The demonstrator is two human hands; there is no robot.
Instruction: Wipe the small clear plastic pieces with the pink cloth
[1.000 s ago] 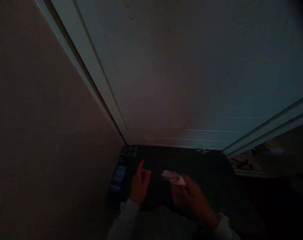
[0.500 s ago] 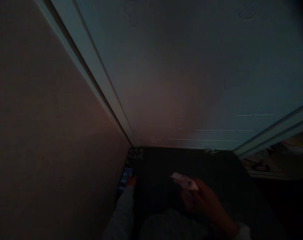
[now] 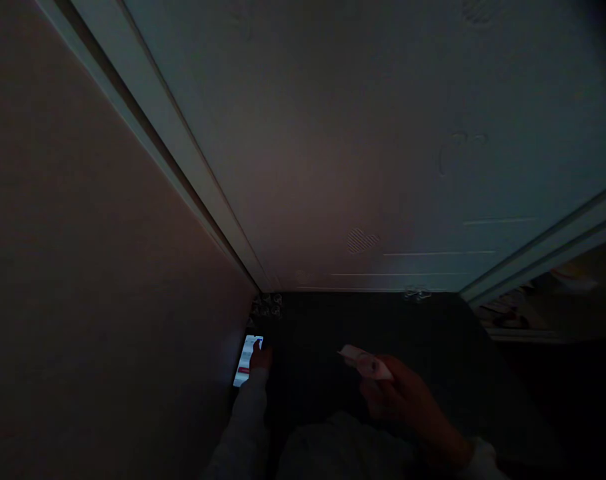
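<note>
The room is very dim. A phone with a lit screen lies at the dark surface's left edge, close against the wall. My left hand is at the phone's right side, with one finger stretched onto the upper right of the screen; the other fingers are too dark to make out well. Farther right, my right hand is closed on a thin, pale pink-white piece with a small dark mark. It points up and left from the fingers, above the surface. Its exact kind does not show.
A dark tabletop meets a white panel with embossed hearts and lines. A brownish wall rises at left. Small shiny items sit in the back left corner, another at the panel's base. Blurred items fill a shelf at right.
The phone's screen has turned from dim blue to bright white with a red bar. My left finger has slid a little up the screen. My right hand has barely moved.
</note>
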